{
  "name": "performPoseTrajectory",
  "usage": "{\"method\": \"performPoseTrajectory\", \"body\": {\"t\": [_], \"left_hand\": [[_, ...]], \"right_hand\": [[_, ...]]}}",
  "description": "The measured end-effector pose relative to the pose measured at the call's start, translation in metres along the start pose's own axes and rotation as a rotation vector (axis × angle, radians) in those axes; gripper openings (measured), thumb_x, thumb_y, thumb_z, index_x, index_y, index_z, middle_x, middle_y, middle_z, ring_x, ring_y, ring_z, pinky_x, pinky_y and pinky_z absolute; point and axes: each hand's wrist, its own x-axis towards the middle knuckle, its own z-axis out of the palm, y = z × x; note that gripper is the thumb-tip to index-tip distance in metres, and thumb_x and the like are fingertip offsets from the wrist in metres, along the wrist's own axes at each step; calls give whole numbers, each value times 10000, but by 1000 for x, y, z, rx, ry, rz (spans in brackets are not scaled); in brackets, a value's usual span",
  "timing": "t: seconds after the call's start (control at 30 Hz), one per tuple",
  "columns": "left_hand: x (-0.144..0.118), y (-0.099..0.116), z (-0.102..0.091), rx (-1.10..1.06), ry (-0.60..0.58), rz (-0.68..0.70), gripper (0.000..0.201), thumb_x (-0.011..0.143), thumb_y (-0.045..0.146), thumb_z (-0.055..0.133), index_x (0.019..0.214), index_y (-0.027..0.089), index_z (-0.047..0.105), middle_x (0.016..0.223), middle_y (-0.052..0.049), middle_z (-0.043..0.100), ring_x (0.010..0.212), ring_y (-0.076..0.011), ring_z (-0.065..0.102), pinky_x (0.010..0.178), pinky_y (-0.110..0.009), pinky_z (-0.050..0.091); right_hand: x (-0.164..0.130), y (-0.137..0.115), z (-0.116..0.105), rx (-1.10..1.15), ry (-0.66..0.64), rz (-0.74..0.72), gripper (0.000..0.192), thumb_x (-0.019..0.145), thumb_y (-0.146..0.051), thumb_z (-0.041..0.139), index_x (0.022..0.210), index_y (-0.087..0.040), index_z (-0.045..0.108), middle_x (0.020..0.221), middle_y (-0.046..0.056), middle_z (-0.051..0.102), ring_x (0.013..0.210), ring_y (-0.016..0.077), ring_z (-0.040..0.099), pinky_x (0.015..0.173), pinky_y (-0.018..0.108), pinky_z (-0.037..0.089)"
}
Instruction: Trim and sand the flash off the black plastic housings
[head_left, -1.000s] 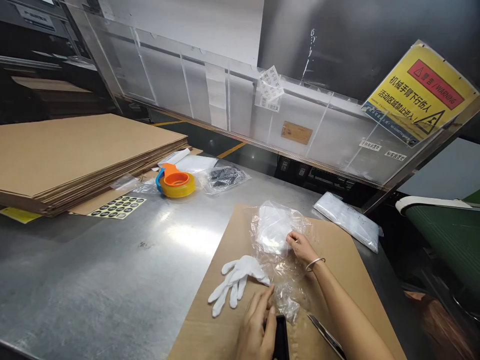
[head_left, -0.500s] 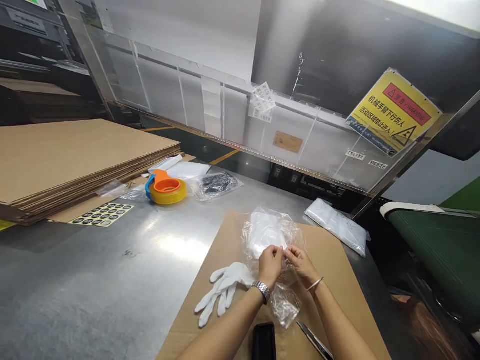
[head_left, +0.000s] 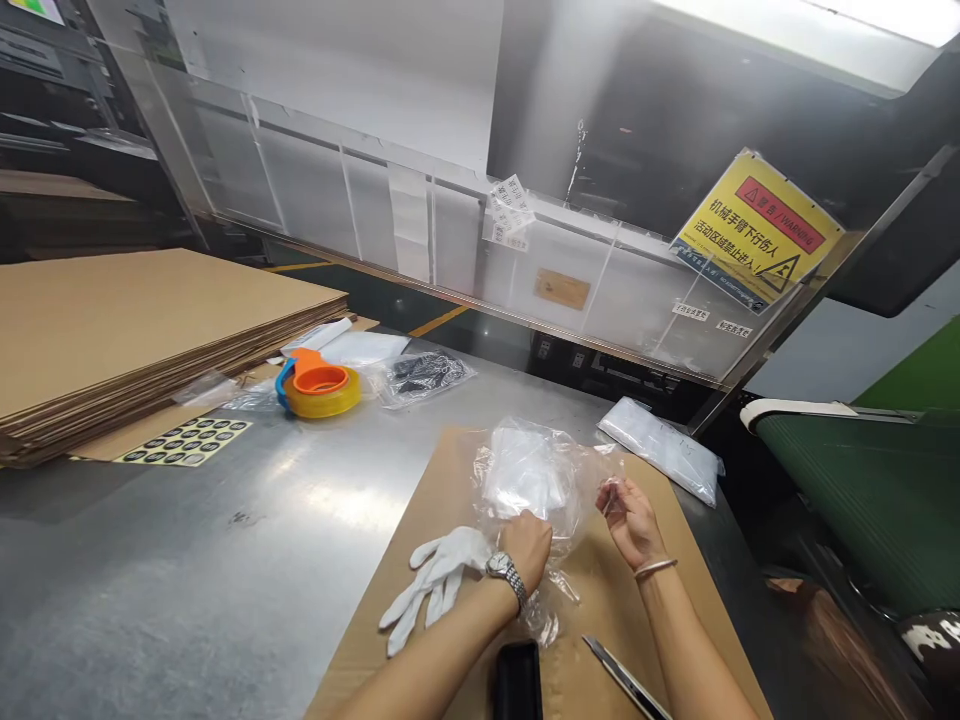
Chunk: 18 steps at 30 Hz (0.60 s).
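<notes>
A clear plastic bag (head_left: 574,480) with folded white material (head_left: 521,470) inside lies on a cardboard sheet (head_left: 442,490). My left hand (head_left: 527,548), wearing a metal watch, is closed at the bag's near edge; its fingertips are hidden behind the hand. To the right, my right hand (head_left: 628,520) pinches a bit of the clear film, palm partly turned up. A pair of white gloves (head_left: 435,580) rests left of my left wrist. Between my forearms lie a black tray-like object (head_left: 517,680) and a utility knife (head_left: 622,677).
On the metal table (head_left: 225,560) are a tape dispenser (head_left: 319,385), a sticker sheet (head_left: 187,442) and a bag of black items (head_left: 427,375). Stacked cardboard (head_left: 165,320) stands left. A white plastic-wrapped packet (head_left: 664,450) lies right, near a green conveyor belt (head_left: 862,490).
My hands, close together before, are now apart. The right hand has moved right with the film, stretching the bag's edge; the left has dropped slightly toward me.
</notes>
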Motion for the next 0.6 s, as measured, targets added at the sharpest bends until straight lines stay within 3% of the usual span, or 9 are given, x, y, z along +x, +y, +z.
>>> {"method": "performPoseTrajectory", "body": {"t": [0.13,0.2,0.3,0.37,0.5,0.6], "left_hand": [[-19,4,-19,-62,95,-5,209,855,295,526,944,121,596,948,-62,621,865,-184,597,766,-393,491],[-28,5,-33,-122,181,11,242,885,286,450,890,103,607,915,-102,621,905,-223,584,787,-434,464],[-32,4,-52,-248,301,114,338,870,348,421,1044,101,570,1065,-180,579,1079,-297,497,875,-486,393],[-29,2,-60,-350,321,230,388,809,393,509,1117,159,540,1128,-131,576,1108,-268,485,914,-428,383],[-24,0,-62,-526,300,383,243,859,334,422,853,178,608,875,-37,673,833,-154,604,764,-253,447],[-29,1,-62,-575,314,411,259,869,301,387,733,184,573,763,-14,660,733,-138,592,775,-262,418]], "right_hand": [[-22,-5,7,-45,-70,5,210,875,-294,531,1012,-138,560,954,29,595,776,125,591,679,303,505],[-35,-7,14,-73,-108,14,179,872,-290,534,951,-134,569,890,12,595,733,112,582,658,287,496],[-52,-9,28,-127,-178,46,181,859,-311,546,831,-134,566,755,-20,568,652,94,549,625,264,467],[-60,-11,36,-168,-213,62,234,826,-373,578,775,-146,556,685,-31,540,604,88,513,602,250,436],[-72,-19,45,-254,-233,59,341,745,-509,622,723,-176,549,626,-20,524,565,97,463,584,248,388],[-80,-30,44,-336,-214,25,430,796,-603,483,813,-183,573,651,4,555,594,115,485,587,258,384]]}}
